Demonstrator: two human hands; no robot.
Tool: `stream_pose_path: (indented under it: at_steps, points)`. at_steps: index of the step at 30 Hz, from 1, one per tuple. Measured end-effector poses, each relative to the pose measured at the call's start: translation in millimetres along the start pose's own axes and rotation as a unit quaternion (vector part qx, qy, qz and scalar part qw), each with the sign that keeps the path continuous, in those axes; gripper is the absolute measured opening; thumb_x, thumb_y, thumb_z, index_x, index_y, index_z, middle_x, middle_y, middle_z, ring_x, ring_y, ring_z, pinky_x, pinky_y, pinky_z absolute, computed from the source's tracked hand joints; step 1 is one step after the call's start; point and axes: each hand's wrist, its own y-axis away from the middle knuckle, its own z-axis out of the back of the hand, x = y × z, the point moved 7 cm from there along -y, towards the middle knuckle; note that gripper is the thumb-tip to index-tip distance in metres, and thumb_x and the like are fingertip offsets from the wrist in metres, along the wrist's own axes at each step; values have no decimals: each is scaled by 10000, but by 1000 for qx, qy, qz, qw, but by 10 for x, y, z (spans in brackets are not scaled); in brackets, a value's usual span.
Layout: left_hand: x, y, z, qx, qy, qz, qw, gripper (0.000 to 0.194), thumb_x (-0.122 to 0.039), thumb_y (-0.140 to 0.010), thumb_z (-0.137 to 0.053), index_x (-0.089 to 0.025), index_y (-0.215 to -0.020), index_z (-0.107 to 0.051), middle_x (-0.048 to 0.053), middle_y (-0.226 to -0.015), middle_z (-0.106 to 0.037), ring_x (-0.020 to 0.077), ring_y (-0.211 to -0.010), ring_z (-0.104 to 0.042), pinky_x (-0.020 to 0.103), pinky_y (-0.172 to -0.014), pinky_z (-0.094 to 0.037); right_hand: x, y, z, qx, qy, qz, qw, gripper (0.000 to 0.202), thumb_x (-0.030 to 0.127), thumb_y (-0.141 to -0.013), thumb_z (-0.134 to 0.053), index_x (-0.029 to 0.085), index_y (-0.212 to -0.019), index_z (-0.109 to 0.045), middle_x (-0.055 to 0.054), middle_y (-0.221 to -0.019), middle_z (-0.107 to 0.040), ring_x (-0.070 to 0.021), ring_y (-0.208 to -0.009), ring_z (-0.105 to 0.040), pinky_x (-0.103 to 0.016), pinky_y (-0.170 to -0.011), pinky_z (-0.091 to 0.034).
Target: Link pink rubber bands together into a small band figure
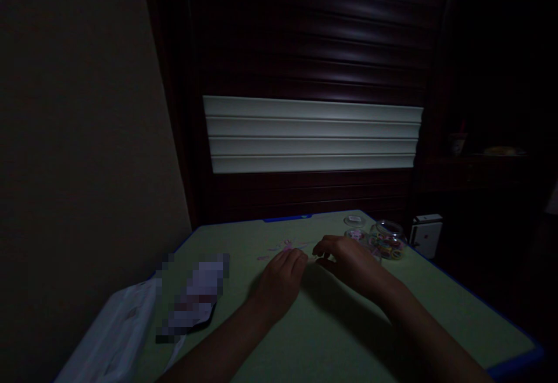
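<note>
Over the pale green tabletop (340, 325), my left hand (282, 283) is closed, its fingers pressed together and pointing inward. Whatever it pinches is too small and dark to name. My right hand (351, 262) hovers just to the right, palm down, fingers bent and thumb slightly apart from them. A tiny pale thing (311, 259) shows between the two hands; its kind is unclear. Just beyond the left fingers are pinkish shapes (286, 246), printed or loose, I cannot tell. Behind the right hand a clear jar (387, 239) holds several small coloured rings.
A clear round lid (354, 221) and a small container with pinkish contents (356, 235) lie near the jar. At left are a blurred-out phone-like object (198, 293) and a white package (115, 330). A slatted dark panel (314, 52) rises behind the table.
</note>
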Motion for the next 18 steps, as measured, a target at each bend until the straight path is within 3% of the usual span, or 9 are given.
stream_pose_path:
  at_steps: [6,18]
  points:
    - [13,0,-34,30,13,9,999,209,-8,-826,-361,-135,-945,-477,60,-870,-553,188,-805,-540,339,-751,-476,15,-3,-6,3,5,-1,1000,176,125,-776,-504,199,-860,-640,-15,-846,-638,-113,-736,-571,-204,-659,-385]
    - [-2,-15,-21,30,14,6,999,210,-34,-852,-325,-149,-938,-479,60,-864,-564,188,-802,-541,345,-747,-482,31,5,52,25,52,-25,998,183,108,-764,-476,193,-797,-635,-13,-807,-632,-104,-718,-562,-190,-634,-356]
